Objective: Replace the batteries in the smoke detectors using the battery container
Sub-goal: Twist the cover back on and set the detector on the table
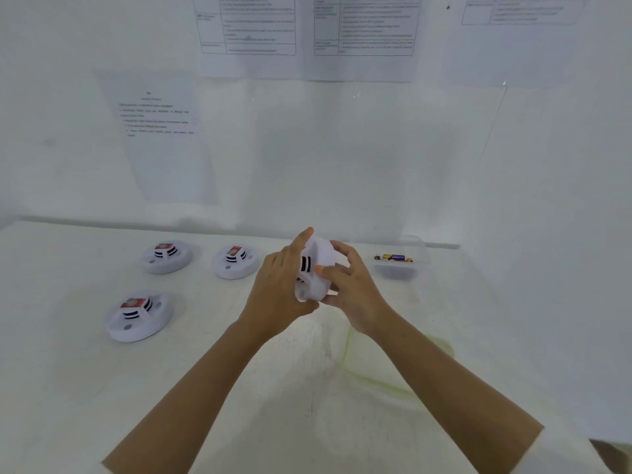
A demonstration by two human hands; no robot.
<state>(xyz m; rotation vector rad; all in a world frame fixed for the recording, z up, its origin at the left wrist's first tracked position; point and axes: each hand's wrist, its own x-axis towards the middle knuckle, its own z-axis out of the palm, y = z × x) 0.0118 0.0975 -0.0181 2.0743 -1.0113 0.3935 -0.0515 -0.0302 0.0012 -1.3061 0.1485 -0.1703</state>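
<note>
A white wall (342, 148) rises behind a table (68, 388) draped in white cloth. Printed sheets (160, 131) hang taped on it, text blurred, under bright even light.

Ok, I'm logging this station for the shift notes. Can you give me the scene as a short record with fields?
held item: smoke detector, lifted off the table, tilted
left hand: grips its left side
right hand: grips its right side
detectors on table: three, left of the hands
battery container: clear, right of the hands, batteries inside
wall: printed sheets
</note>
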